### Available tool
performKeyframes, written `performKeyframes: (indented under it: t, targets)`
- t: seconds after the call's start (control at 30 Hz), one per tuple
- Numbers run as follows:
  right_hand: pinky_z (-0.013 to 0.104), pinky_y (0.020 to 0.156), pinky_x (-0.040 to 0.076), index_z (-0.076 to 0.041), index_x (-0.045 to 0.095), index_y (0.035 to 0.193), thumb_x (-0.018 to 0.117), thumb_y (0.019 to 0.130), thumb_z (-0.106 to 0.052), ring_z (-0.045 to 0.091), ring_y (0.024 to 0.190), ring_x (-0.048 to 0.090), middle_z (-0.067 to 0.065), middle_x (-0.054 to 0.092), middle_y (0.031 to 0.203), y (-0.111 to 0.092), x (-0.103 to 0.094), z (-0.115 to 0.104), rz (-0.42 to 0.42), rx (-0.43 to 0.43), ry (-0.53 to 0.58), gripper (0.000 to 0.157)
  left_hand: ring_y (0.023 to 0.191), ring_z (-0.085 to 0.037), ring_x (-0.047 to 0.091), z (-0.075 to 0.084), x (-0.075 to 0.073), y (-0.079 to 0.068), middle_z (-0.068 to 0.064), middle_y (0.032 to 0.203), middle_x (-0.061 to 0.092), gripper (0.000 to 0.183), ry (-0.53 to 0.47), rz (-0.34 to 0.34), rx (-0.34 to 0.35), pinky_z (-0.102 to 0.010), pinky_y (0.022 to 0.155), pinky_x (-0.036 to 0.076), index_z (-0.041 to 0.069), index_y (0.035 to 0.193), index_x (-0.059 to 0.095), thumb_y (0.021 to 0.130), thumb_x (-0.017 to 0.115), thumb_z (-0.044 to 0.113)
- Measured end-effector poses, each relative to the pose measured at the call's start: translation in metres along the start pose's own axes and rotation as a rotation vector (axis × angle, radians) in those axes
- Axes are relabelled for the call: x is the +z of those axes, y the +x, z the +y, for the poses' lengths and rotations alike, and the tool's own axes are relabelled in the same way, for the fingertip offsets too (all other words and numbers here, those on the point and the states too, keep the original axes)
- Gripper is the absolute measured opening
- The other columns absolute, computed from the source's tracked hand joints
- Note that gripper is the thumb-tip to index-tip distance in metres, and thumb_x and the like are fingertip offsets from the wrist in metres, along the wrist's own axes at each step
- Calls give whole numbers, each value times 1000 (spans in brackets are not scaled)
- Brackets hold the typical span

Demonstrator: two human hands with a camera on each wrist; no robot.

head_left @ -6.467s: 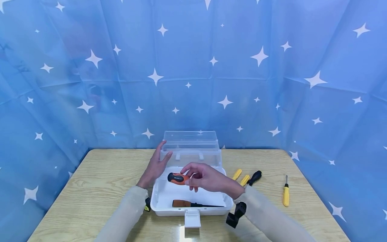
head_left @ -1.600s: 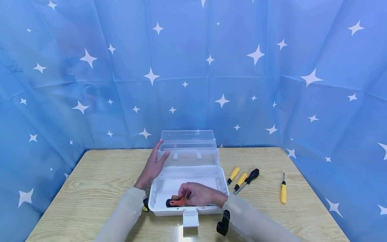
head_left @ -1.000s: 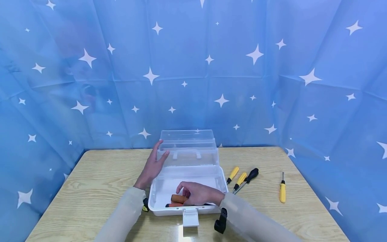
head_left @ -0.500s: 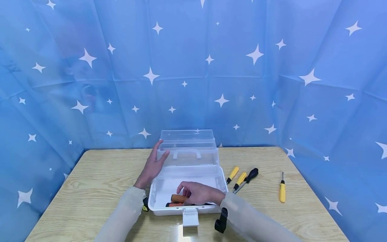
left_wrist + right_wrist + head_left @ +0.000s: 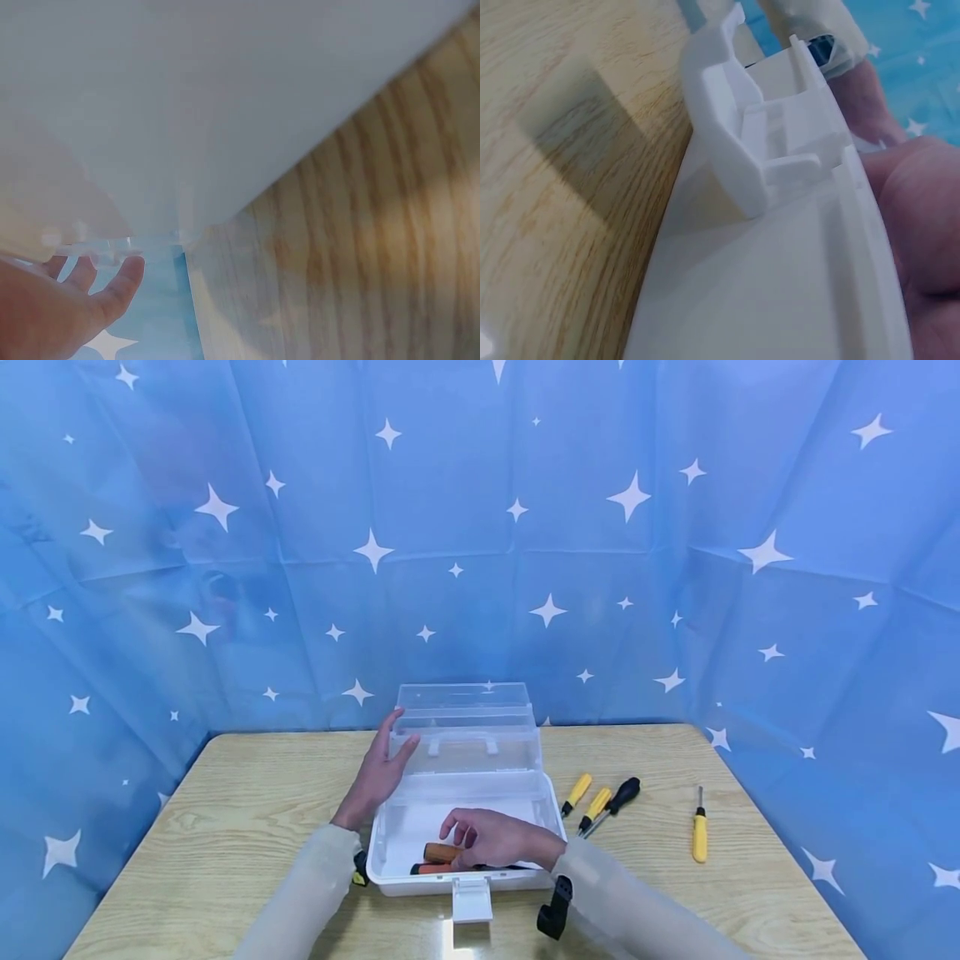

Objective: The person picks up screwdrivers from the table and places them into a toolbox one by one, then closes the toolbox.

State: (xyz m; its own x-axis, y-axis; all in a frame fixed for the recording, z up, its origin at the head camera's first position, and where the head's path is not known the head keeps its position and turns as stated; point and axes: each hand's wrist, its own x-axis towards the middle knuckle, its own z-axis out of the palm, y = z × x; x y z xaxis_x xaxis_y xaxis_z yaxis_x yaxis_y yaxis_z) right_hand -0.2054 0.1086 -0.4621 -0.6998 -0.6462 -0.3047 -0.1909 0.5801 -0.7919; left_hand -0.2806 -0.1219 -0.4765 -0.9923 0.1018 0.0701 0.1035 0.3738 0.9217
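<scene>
A white toolbox (image 5: 384,883) stands with its clear lid (image 5: 472,752) raised. My left hand (image 5: 378,777) holds the lid's left edge, thumb in front; its fingers (image 5: 120,289) reach that edge in the left wrist view. Inside the box, near the front wall, lie a brown-handled screwdriver (image 5: 441,852) and an orange-and-black-handled screwdriver (image 5: 433,867). My right hand (image 5: 498,839) is low over them, fingers loosely bent above the handles and thumb close to them. It hides part of both; whether the thumb touches one is unclear.
Right of the box lie two yellow-handled screwdrivers (image 5: 596,807) and a black-handled one (image 5: 625,793). Another yellow screwdriver (image 5: 700,837) lies farther right on the wooden table (image 5: 262,827). The front latch (image 5: 472,900) hangs down. A blue starred curtain (image 5: 480,527) surrounds the table.
My right hand has lowered the orange-and-black screwdriver into the box beside the brown one and let go. Lately it has risen very slightly. The left hand has stayed at the lid.
</scene>
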Motion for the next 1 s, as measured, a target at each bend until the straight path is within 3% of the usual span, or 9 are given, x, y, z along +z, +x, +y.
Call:
performKeyframes:
  t: [0.63,1.0]
  targets:
    - [24,79,49,-12,65,108,68,94,-17,9,86,61,-5,65,92,-11,-10,-7,-28,-120,1,15,152,-35,12,-2,2,-1,-2,167,11,66,5,3,1,-67,115,18,37,157,17,101,48,53]
    - [22,79,50,-10,65,110,67,95,-21,5,82,62,-7,65,90,-18,-15,-10,-43,-188,-46,19,151,-35,16,2,2,-4,-2,167,12,72,9,3,-5,-67,114,22,39,156,17,96,47,65]
